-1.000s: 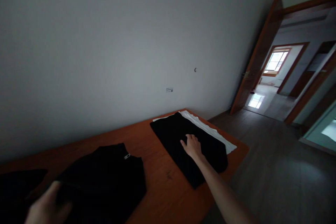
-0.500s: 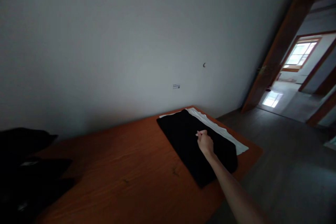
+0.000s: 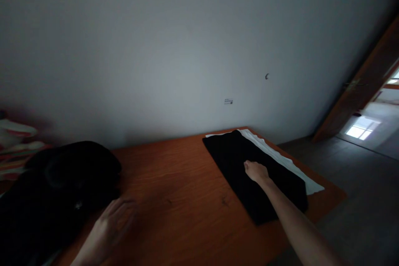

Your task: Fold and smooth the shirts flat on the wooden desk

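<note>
A folded black garment (image 3: pixel 237 162) lies at the far right end of the brown wooden table (image 3: pixel 181 191), on top of a folded white garment (image 3: pixel 289 164). My right hand (image 3: pixel 256 171) rests on the black garment with its fingers curled, holding nothing that I can see. A loose heap of black clothing (image 3: pixel 59 191) sits at the table's left side. My left hand (image 3: pixel 116 215) hovers over the table beside that heap, fingers spread, empty.
A plain grey wall runs behind the table. Striped and light fabrics (image 3: pixel 14 145) lie at the far left. A brown wooden door (image 3: pixel 361 87) stands open at the right, with a lit floor beyond. Dark floor lies right of the table.
The view has swung left. My left hand has come off the black heap and now hovers open over the table. My right hand stays on the folded black garment.
</note>
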Demonstrator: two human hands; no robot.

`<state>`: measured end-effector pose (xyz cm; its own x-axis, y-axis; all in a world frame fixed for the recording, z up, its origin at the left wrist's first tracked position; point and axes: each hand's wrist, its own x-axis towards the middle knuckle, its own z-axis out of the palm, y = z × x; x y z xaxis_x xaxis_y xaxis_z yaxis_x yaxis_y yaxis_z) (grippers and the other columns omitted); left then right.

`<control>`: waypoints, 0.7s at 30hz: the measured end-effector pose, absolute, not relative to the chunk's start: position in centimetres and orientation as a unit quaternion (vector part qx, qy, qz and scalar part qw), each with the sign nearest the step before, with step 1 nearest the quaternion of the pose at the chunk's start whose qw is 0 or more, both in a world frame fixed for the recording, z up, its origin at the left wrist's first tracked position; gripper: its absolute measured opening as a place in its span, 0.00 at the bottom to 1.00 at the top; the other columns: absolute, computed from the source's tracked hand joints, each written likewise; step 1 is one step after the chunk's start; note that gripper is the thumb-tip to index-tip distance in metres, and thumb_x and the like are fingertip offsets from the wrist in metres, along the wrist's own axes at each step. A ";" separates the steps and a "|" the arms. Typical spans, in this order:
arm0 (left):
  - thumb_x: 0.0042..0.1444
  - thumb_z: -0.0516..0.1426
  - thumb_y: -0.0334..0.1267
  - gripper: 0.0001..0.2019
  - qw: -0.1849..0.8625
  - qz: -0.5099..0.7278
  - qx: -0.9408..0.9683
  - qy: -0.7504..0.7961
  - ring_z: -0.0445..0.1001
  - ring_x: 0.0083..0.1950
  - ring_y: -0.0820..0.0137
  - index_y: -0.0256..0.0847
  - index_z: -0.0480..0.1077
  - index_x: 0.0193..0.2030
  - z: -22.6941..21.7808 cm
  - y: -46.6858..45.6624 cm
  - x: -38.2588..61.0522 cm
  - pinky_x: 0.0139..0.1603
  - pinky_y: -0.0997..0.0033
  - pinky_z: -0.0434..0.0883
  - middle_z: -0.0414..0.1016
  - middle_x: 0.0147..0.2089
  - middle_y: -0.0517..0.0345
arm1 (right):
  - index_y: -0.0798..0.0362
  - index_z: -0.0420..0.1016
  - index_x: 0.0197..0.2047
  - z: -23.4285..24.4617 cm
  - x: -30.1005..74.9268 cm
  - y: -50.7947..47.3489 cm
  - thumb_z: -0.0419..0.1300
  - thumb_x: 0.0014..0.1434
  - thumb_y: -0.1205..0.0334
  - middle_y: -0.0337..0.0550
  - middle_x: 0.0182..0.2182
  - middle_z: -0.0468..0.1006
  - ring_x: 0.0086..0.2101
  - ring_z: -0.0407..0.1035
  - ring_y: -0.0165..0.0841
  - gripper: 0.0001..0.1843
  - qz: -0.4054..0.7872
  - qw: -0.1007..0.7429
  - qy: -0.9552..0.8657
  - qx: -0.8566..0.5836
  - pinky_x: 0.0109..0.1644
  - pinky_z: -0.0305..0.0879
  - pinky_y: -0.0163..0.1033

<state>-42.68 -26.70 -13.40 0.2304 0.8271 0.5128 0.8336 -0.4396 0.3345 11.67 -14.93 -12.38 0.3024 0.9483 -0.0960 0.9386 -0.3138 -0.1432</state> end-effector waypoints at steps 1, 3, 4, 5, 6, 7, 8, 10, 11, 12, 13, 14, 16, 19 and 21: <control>0.62 0.56 0.53 0.15 -0.003 -0.330 -0.792 -0.514 0.82 0.47 0.65 0.49 0.79 0.43 -14.0 -26.7 -41.6 0.50 0.69 0.79 0.82 0.46 0.55 | 0.53 0.71 0.59 -12.0 11.7 -14.9 0.62 0.69 0.54 0.48 0.56 0.74 0.49 0.73 0.39 0.19 0.082 0.034 -0.588 -0.804 0.52 0.74 0.51; 0.64 0.55 0.49 0.13 -0.017 -0.341 -0.803 -0.488 0.82 0.46 0.65 0.47 0.79 0.45 -14.5 -26.6 -39.8 0.49 0.69 0.80 0.82 0.45 0.53 | 0.53 0.71 0.59 -11.1 11.6 -14.9 0.61 0.69 0.54 0.48 0.56 0.74 0.49 0.73 0.39 0.19 0.077 0.049 -0.591 -0.801 0.52 0.74 0.51; 0.64 0.54 0.47 0.13 -0.022 -0.345 -0.805 -0.482 0.82 0.45 0.65 0.47 0.79 0.44 -14.7 -26.5 -39.0 0.48 0.69 0.80 0.82 0.44 0.53 | 0.52 0.71 0.59 -10.5 11.4 -15.0 0.62 0.69 0.53 0.48 0.56 0.74 0.49 0.73 0.39 0.19 0.072 0.061 -0.591 -0.801 0.52 0.74 0.51; 0.65 0.54 0.46 0.13 -0.027 -0.346 -0.809 -0.474 0.82 0.43 0.66 0.47 0.79 0.43 -14.8 -26.5 -38.5 0.46 0.70 0.80 0.82 0.43 0.53 | 0.53 0.71 0.59 -10.0 11.1 -15.1 0.62 0.69 0.53 0.48 0.55 0.74 0.50 0.73 0.39 0.19 0.065 0.077 -0.591 -0.800 0.53 0.74 0.51; 0.65 0.54 0.46 0.13 -0.031 -0.343 -0.816 -0.465 0.82 0.42 0.66 0.48 0.79 0.43 -15.0 -26.5 -38.0 0.46 0.71 0.80 0.82 0.42 0.54 | 0.53 0.72 0.57 -9.3 10.7 -15.3 0.61 0.69 0.54 0.48 0.54 0.75 0.50 0.73 0.40 0.17 0.057 0.096 -0.591 -0.799 0.53 0.73 0.51; 0.64 0.54 0.45 0.12 -0.035 -0.337 -0.822 -0.457 0.82 0.42 0.66 0.48 0.79 0.43 -15.1 -26.6 -37.8 0.46 0.71 0.81 0.82 0.42 0.54 | 0.55 0.74 0.54 -8.7 10.2 -15.4 0.59 0.71 0.56 0.49 0.53 0.76 0.50 0.73 0.40 0.14 0.050 0.118 -0.590 -0.797 0.54 0.71 0.51; 0.64 0.55 0.45 0.11 -0.039 -0.331 -0.828 -0.452 0.82 0.42 0.66 0.49 0.79 0.43 -15.4 -26.7 -37.7 0.47 0.71 0.80 0.83 0.42 0.55 | 0.56 0.76 0.50 -8.0 9.5 -15.5 0.56 0.72 0.59 0.51 0.51 0.77 0.49 0.73 0.41 0.12 0.045 0.143 -0.590 -0.793 0.55 0.69 0.50; 0.63 0.56 0.45 0.10 -0.049 -0.325 -0.831 -0.449 0.82 0.44 0.66 0.51 0.79 0.44 -15.9 -26.8 -37.8 0.50 0.68 0.80 0.82 0.43 0.56 | 0.56 0.77 0.42 -6.3 7.6 -15.5 0.51 0.73 0.63 0.54 0.44 0.80 0.48 0.74 0.42 0.14 0.044 0.201 -0.589 -0.782 0.54 0.66 0.47; 0.62 0.57 0.46 0.10 -0.057 -0.329 -0.824 -0.458 0.82 0.45 0.65 0.51 0.78 0.44 -16.1 -26.9 -37.8 0.51 0.66 0.80 0.82 0.44 0.56 | 0.55 0.77 0.39 -5.4 6.3 -15.4 0.48 0.73 0.64 0.54 0.41 0.80 0.46 0.74 0.42 0.16 0.048 0.233 -0.590 -0.771 0.53 0.65 0.46; 0.62 0.57 0.47 0.10 -0.069 -0.337 -0.812 -0.471 0.82 0.46 0.64 0.51 0.78 0.45 -16.3 -27.0 -37.8 0.52 0.64 0.81 0.82 0.44 0.56 | 0.54 0.76 0.38 -4.6 4.8 -15.3 0.47 0.73 0.63 0.53 0.38 0.80 0.45 0.75 0.42 0.17 0.054 0.267 -0.594 -0.757 0.51 0.64 0.43; 0.61 0.58 0.48 0.11 -0.086 -0.350 -0.795 -0.488 0.82 0.48 0.62 0.52 0.77 0.47 -16.5 -27.1 -37.7 0.52 0.62 0.81 0.82 0.47 0.55 | 0.53 0.74 0.37 -3.7 3.1 -15.2 0.46 0.73 0.61 0.51 0.36 0.80 0.43 0.74 0.41 0.18 0.064 0.302 -0.601 -0.738 0.48 0.64 0.41; 0.60 0.59 0.49 0.15 -0.107 -0.367 -0.774 -0.505 0.82 0.50 0.60 0.52 0.74 0.53 -16.6 -27.2 -37.4 0.52 0.59 0.81 0.81 0.51 0.54 | 0.52 0.73 0.36 -2.8 1.3 -15.3 0.45 0.74 0.58 0.49 0.34 0.79 0.42 0.74 0.40 0.19 0.076 0.337 -0.610 -0.713 0.46 0.64 0.40; 0.56 0.63 0.52 0.33 -0.157 -0.412 -0.723 -0.531 0.78 0.58 0.54 0.54 0.62 0.67 -16.5 -27.4 -36.3 0.54 0.52 0.80 0.73 0.64 0.48 | 0.51 0.71 0.35 -1.3 -2.6 -16.1 0.42 0.75 0.50 0.44 0.32 0.77 0.38 0.72 0.37 0.24 0.103 0.396 -0.632 -0.658 0.42 0.64 0.36; 0.50 0.65 0.57 0.56 -0.226 -0.486 -0.663 -0.523 0.66 0.69 0.44 0.58 0.33 0.77 -15.9 -27.2 -34.0 0.56 0.41 0.78 0.48 0.78 0.41 | 0.49 0.67 0.33 0.7 -8.1 -19.1 0.39 0.74 0.39 0.38 0.29 0.73 0.33 0.68 0.32 0.30 0.208 0.483 -0.659 -0.538 0.37 0.64 0.34; 0.51 0.63 0.61 0.58 -0.229 -0.498 -0.665 -0.507 0.64 0.71 0.43 0.59 0.27 0.76 -15.3 -26.7 -32.8 0.55 0.40 0.78 0.44 0.79 0.40 | 0.49 0.67 0.32 1.8 -10.6 -21.7 0.42 0.71 0.33 0.37 0.30 0.73 0.33 0.69 0.31 0.31 0.358 0.502 -0.673 -0.408 0.38 0.66 0.34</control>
<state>-32.79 -26.73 -15.29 -0.0096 0.9024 0.4308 0.4457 -0.3818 0.8097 -10.56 -21.69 1.84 -0.1631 0.9094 0.3827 0.1900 0.4096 -0.8923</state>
